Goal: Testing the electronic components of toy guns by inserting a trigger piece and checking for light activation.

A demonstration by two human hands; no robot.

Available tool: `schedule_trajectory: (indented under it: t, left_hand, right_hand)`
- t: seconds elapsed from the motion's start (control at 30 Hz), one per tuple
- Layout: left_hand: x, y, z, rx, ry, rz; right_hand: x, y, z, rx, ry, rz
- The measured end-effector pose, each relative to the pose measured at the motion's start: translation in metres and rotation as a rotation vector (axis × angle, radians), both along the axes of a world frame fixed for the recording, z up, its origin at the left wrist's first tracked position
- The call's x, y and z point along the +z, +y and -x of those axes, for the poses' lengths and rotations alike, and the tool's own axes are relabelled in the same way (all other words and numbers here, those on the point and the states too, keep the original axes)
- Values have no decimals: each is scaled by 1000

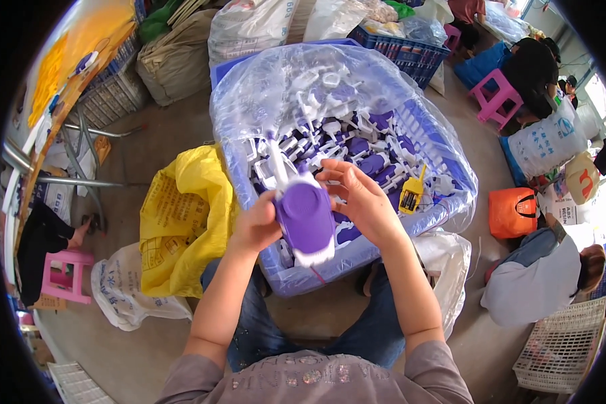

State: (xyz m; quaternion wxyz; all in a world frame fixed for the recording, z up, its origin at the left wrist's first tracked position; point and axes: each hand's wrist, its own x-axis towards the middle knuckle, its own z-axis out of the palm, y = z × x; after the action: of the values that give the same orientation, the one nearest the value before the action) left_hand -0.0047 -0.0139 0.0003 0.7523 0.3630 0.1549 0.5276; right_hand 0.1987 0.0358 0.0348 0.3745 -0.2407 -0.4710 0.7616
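While both hands clamp the purple part at frame centre, its long axis runs up-down, white stem pointing toward the crate.

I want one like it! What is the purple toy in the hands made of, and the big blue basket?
The purple and white toy looks like hard moulded plastic: smooth, with a slight shine. The blue basket also seems rigid plastic, with slotted walls. Its clear liner bag looks like thin glossy plastic film, crinkled.

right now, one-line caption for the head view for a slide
Both hands, left and right, hold a purple and white plastic part above a bag-lined blue crate of similar parts.
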Motion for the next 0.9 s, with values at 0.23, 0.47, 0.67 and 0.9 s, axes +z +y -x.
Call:
schedule_trajectory:
  t: [0.23,0.47,0.67,0.9]
  left_hand:
    - [15,12,-3,251,-112,-33]
    - [2,5,-9,293,82,61]
    - [14,13,-6,242,58,237]
    - [-1,15,-7,306,-64,334]
  right_hand:
    - [-8,-14,15,147,-81,88]
    - [-12,-19,29,-512,-540,-764]
    - [2,-27,26,-413,-676,-1074]
    - [-1,-17,24,-397,-574,-1183]
